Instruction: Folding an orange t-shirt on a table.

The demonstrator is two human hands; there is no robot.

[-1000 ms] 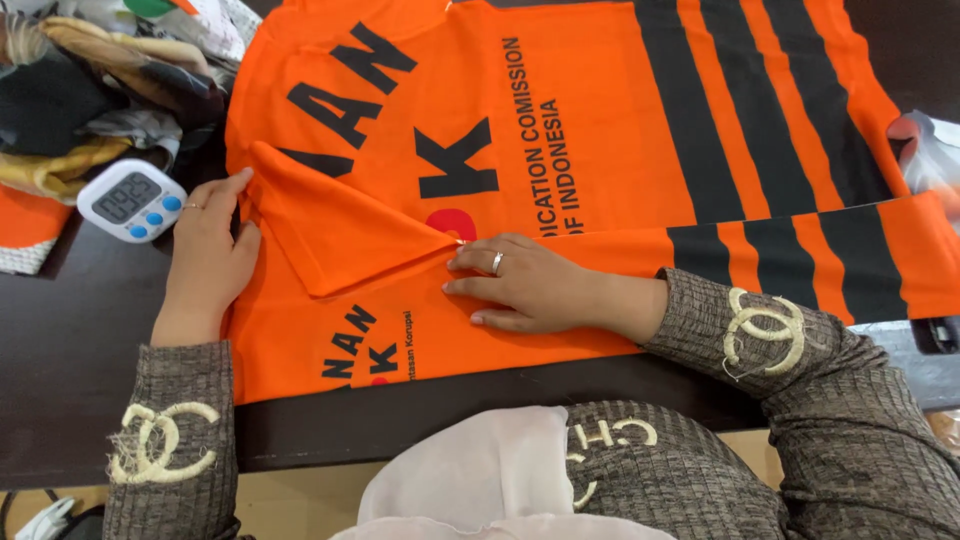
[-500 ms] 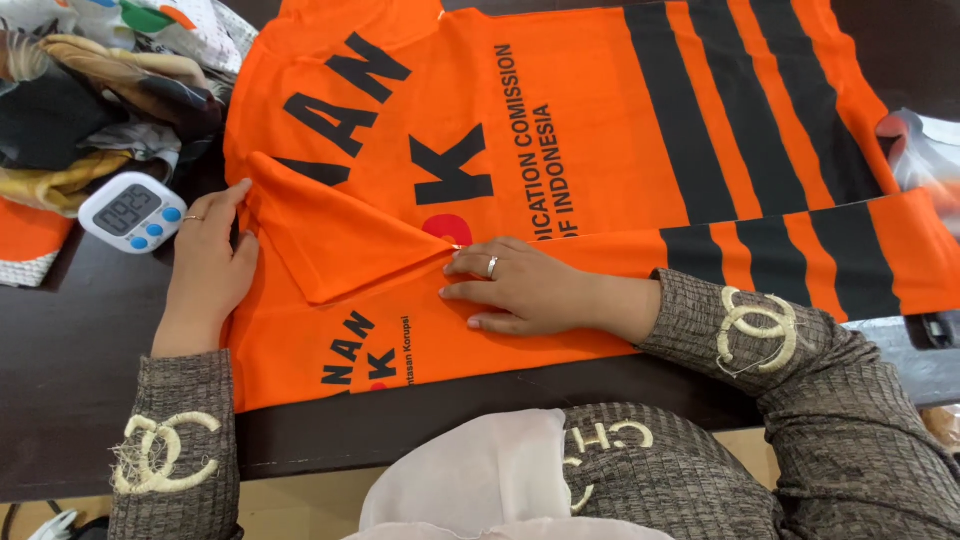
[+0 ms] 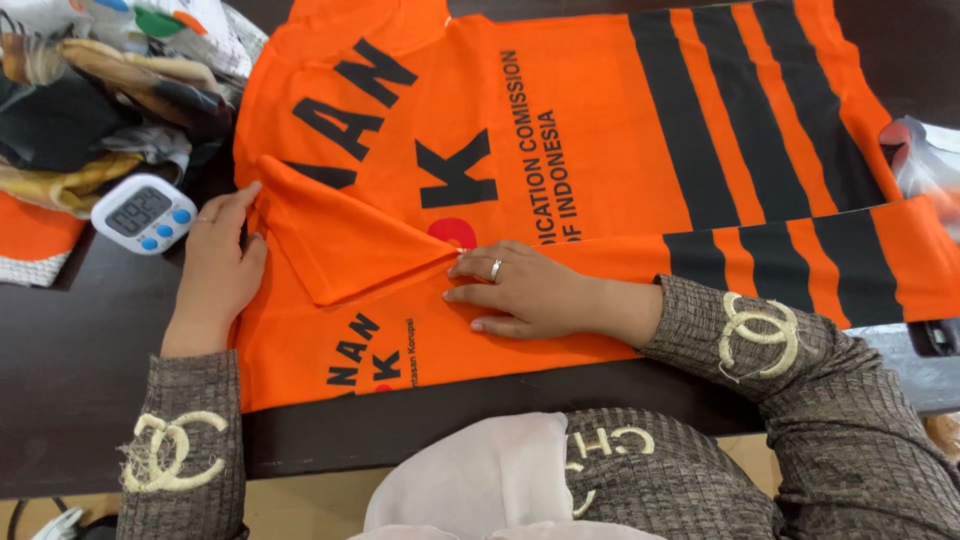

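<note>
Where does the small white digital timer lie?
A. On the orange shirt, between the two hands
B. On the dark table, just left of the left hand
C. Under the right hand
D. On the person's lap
B: the white digital timer lies on the dark table, beside the left hand, off the orange shirt.

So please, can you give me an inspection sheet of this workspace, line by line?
Surface: dark table, mostly covered by cloth.
Job's things: orange shirt with black stripes, laid flat; sleeve folded inward.
Clutter: white timer beside the left hand; pile of fabrics at the far left; plastic bag at the right edge.
Grippers: left hand flat on the shirt's edge; right hand pressing the fold.
Cables: nothing seen.
Surroundings: pale floor below the table edge.
</note>
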